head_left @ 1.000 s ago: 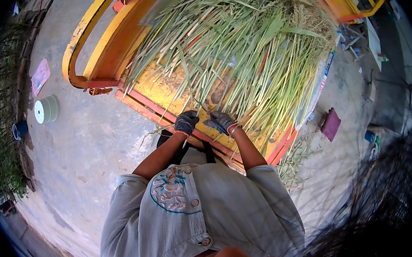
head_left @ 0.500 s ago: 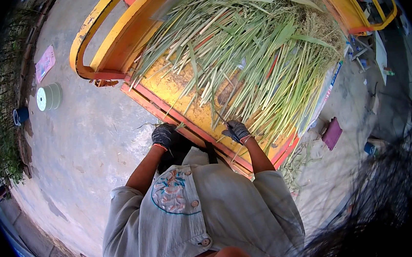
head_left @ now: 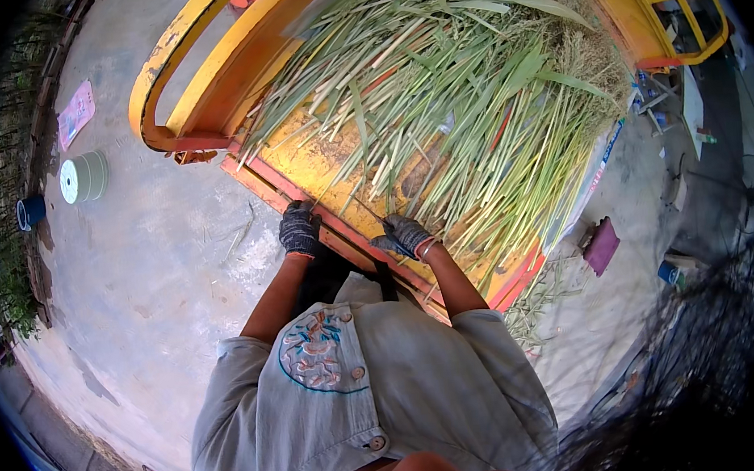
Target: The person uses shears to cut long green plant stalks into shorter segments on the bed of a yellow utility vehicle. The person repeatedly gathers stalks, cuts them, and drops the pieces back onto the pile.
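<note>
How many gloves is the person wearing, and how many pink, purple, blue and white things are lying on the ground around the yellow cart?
Gloved hands: 2, left hand and right hand, both at the cart's red edge by the green stalks
Pink mat: 1
Purple mat: 1
Blue pot: 1
White spool: 1
Total: 6

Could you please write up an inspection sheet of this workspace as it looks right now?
Surface: yellow cart bed with red edge, standing on a concrete floor.
Job's things: heap of long green stalks piled across the bed.
Clutter: white roll, blue pot, pink sheet, purple pad, loose stalk scraps.
Hands: left hand, gloved, on the cart's edge; right hand, gloved, at the stalk ends; grip unclear.
Cables: nothing seen.
Surroundings: plants along the left border.
</note>
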Demonstrator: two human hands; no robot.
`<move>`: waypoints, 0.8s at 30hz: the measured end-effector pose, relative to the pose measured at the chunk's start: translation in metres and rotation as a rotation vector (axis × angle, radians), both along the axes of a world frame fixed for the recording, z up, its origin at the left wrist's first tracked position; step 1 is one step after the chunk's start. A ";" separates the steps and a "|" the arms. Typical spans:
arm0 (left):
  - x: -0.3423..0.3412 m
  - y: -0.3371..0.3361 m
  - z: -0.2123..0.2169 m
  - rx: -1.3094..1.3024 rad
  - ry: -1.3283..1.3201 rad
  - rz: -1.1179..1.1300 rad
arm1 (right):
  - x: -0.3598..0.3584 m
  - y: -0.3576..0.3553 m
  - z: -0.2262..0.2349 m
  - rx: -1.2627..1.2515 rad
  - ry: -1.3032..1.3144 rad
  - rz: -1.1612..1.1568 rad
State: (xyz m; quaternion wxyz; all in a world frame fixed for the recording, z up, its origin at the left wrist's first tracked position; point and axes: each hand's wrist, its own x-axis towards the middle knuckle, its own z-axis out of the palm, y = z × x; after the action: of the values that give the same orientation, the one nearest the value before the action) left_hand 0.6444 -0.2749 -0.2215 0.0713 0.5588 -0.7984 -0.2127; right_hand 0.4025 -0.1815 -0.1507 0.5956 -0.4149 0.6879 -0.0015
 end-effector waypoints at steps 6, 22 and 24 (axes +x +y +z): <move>-0.060 -0.026 -0.025 0.225 -0.207 -0.113 | -0.009 0.022 -0.061 -0.135 -0.177 -0.426; -0.171 -0.065 0.038 0.366 0.168 0.274 | -0.049 -0.047 -0.028 -0.214 -0.053 -0.845; -0.174 -0.073 0.002 0.231 0.067 -0.031 | -0.054 -0.045 -0.034 -0.244 0.043 -0.744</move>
State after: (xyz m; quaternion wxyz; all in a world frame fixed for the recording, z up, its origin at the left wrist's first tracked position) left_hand 0.4705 -0.3477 -0.2194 0.0297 0.5434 -0.7743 -0.3228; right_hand 0.3480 -0.2269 -0.1844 0.4861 -0.2048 0.7984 -0.2903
